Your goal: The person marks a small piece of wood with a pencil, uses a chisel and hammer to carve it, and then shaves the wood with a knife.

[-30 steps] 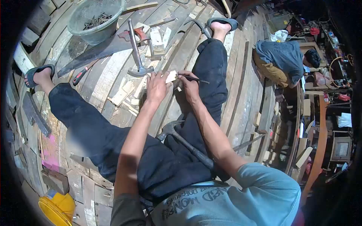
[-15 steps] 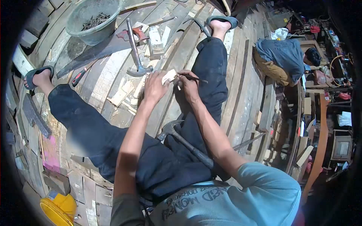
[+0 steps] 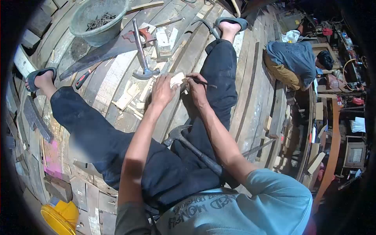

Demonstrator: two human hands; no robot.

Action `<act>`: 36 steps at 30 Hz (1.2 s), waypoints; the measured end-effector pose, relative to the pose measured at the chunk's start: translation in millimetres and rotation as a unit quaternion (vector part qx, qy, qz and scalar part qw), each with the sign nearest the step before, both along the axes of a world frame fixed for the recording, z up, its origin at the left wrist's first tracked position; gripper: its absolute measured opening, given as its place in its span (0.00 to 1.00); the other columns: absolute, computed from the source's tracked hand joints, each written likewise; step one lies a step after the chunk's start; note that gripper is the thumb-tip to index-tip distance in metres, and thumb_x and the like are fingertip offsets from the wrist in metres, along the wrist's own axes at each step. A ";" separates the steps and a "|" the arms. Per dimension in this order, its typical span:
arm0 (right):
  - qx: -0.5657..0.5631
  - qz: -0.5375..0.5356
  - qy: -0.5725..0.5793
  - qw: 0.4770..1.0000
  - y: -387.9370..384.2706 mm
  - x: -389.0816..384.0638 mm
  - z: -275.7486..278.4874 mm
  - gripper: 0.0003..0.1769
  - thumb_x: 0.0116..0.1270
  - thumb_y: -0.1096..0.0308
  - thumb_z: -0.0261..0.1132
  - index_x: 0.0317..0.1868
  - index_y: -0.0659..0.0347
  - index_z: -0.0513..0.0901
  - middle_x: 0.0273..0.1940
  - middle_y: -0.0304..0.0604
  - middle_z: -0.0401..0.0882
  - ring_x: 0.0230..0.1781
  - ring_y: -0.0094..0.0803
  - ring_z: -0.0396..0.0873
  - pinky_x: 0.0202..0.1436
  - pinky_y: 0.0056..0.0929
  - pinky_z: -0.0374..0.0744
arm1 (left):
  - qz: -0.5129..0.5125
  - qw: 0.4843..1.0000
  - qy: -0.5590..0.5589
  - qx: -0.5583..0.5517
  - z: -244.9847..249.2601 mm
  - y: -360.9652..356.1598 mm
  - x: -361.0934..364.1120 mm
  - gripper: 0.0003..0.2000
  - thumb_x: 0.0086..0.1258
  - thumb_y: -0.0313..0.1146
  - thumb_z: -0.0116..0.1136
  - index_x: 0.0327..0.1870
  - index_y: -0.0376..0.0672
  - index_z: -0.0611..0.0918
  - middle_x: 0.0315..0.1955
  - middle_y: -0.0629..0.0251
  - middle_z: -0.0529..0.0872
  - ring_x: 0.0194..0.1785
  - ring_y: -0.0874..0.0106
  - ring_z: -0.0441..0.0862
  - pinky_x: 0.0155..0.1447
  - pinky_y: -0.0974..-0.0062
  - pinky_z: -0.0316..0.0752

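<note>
Your left hand (image 3: 161, 92) had the small pale wood piece (image 3: 178, 79) grasped between its fingers, out in front of your lap, and your right hand (image 3: 197, 90) gripped a slim dark tool (image 3: 207, 84) close beside it, so the left seemed to steady while the right guided. One hammer (image 3: 140, 49) lay just beyond your left fingers; another (image 3: 196, 150) rested across your lap

Cool white light is brightening the planks (image 3: 246, 74) and the wood piece (image 3: 178, 78); shadow is crossing the left forearm (image 3: 137, 158). Lens is bowing outer planks, black vignette is swallowing edges, smooth blur is hazing the trousers (image 3: 111, 143).
</note>
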State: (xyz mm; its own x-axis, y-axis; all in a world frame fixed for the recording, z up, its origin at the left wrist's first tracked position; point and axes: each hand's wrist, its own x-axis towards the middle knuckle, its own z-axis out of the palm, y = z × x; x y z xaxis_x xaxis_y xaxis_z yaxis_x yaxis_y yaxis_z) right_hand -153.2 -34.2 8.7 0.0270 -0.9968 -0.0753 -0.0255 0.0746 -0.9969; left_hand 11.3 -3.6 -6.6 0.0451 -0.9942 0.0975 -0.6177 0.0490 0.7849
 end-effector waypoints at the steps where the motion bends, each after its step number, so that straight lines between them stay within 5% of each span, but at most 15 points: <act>1: -0.010 0.000 0.004 1.000 -0.6 -0.1 -1.7 0.06 0.68 0.79 0.62 0.43 0.66 0.83 0.37 0.39 0.83 0.35 0.21 0.80 0.40 0.19 0.77 | 0.000 1.000 -0.009 -0.003 -1.7 -0.3 -0.5 0.22 0.63 0.36 0.68 0.58 0.42 0.78 0.52 0.53 0.81 0.58 0.53 0.77 0.63 0.56 0.72; 7: -0.023 -0.015 0.079 0.996 -0.3 0.8 2.7 0.06 0.68 0.77 0.63 0.44 0.66 0.83 0.35 0.35 0.81 0.35 0.19 0.77 0.41 0.18 0.75 | -0.003 1.000 -0.016 -0.006 -2.0 0.2 -1.0 0.22 0.63 0.37 0.67 0.58 0.42 0.78 0.51 0.52 0.80 0.57 0.52 0.76 0.62 0.55 0.73; 19: -0.001 -0.031 -0.041 0.999 -0.6 -1.4 -2.1 0.10 0.66 0.79 0.64 0.47 0.65 0.82 0.40 0.39 0.82 0.37 0.23 0.79 0.42 0.21 0.78 | -0.006 1.000 -0.014 -0.001 6.3 2.2 -1.3 0.22 0.64 0.36 0.66 0.58 0.40 0.78 0.52 0.50 0.79 0.58 0.51 0.76 0.63 0.55 0.72; 36: 0.010 -0.046 -0.072 0.996 -0.7 1.7 1.4 0.10 0.66 0.79 0.66 0.48 0.65 0.82 0.41 0.40 0.83 0.40 0.24 0.80 0.48 0.23 0.78 | -0.006 1.000 -0.017 -0.005 4.7 1.6 -1.7 0.24 0.62 0.36 0.68 0.59 0.41 0.78 0.51 0.52 0.80 0.56 0.52 0.76 0.62 0.56 0.72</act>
State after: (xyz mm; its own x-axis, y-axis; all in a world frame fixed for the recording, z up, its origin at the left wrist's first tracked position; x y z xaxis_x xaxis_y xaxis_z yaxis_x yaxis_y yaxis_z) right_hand -151.6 -34.9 10.1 -0.0520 -0.9939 -0.0970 0.1253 0.0898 -0.9880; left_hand 9.6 -2.0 -1.8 0.0305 -0.9935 0.1096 -0.6437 0.0644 0.7625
